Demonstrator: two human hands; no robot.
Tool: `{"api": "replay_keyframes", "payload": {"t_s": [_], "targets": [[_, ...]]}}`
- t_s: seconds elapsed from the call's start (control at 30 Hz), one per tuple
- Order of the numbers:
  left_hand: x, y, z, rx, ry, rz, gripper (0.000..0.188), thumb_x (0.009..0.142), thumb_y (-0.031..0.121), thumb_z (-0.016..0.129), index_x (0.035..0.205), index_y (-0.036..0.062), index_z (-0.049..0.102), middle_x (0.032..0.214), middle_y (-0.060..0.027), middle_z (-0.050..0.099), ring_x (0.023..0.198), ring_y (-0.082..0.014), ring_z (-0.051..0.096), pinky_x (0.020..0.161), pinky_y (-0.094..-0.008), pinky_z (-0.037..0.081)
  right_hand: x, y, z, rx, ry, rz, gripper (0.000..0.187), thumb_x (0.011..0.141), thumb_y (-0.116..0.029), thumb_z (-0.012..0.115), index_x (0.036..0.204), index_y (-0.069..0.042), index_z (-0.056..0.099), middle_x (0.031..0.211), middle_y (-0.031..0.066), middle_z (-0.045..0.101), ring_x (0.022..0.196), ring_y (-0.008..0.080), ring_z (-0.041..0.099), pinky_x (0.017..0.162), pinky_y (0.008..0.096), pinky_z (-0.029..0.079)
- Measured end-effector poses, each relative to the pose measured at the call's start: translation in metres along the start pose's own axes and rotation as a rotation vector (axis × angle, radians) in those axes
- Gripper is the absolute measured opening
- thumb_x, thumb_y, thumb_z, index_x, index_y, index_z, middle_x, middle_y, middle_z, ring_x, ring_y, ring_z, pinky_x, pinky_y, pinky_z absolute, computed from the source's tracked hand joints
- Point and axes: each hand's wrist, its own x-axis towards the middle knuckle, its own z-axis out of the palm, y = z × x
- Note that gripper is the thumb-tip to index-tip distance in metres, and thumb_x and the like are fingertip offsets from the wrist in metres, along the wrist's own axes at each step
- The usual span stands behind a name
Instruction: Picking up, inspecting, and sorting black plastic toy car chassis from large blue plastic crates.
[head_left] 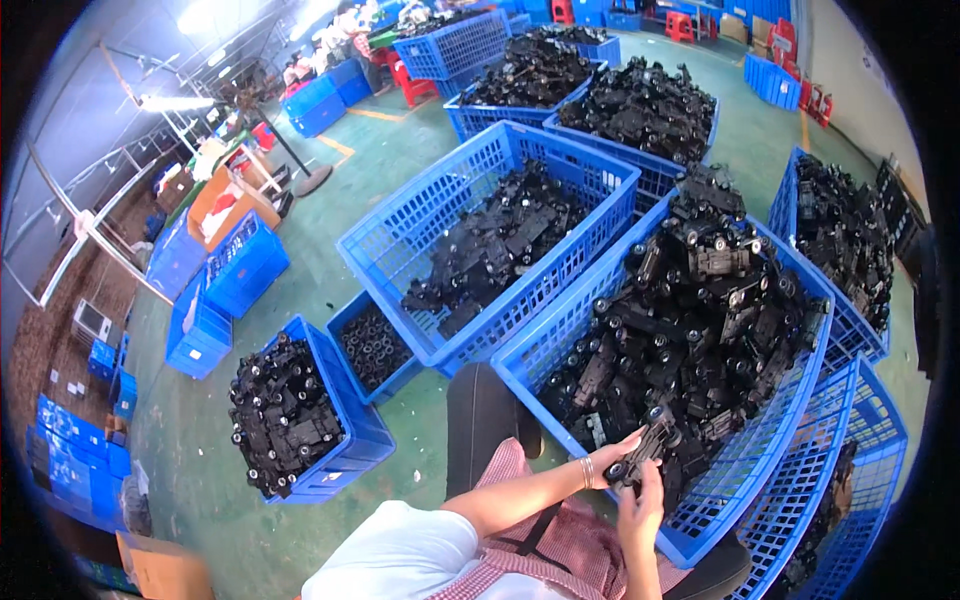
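Black and wheeled, a small chassis (pixel 650 440) is being clasped by the left hand (pixel 612 460) and right hand (pixel 643 495) together, above the blue crate's (pixel 690 543) near side, its long axis being slanted forward and rightward

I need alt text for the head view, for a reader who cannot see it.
A person's left hand and right hand together hold a small dark part over a large blue crate heaped with similar dark parts. More blue crates, several also filled with dark parts, stand around on a green floor.
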Motion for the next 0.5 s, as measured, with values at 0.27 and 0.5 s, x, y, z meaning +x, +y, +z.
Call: {"api": "replay_keyframes", "payload": {"t_s": [0.27, 0.5], "targets": [[-0.001, 0.005, -0.010, -0.064, -0.069, -0.040, 0.056, 0.091, 0.033, 0.044, 0.138, 0.0340, 0.015, 0.125, -0.0185, 0.045, 0.110, -0.0304, 0.051, 0.091, -0.0485, 0.042, -0.003, -0.012, -0.019, 0.016, 0.070, -0.083, 0.020, 0.082, -0.003, 0.045, 0.095, 0.006, 0.057, 0.076, 0.0142, 0.062, 0.066, 0.0250, 0.059, 0.065, 0.0330, 0.046], [-0.015, -0.006, -0.003, 0.015, -0.085, -0.006, 0.059, 0.092, 0.034, 0.041, 0.140, 0.0303, 0.007, 0.127, -0.0183, 0.043, 0.109, -0.0303, 0.052, 0.094, -0.0443, 0.041, -0.040, 0.004, -0.013, -0.071, -0.171, 0.121, 0.040, 0.076, -0.012, 0.059, 0.112, 0.004, 0.051, 0.110, 0.0277, 0.052, 0.098, 0.0384, 0.055, 0.085, 0.0392, 0.044]]}}
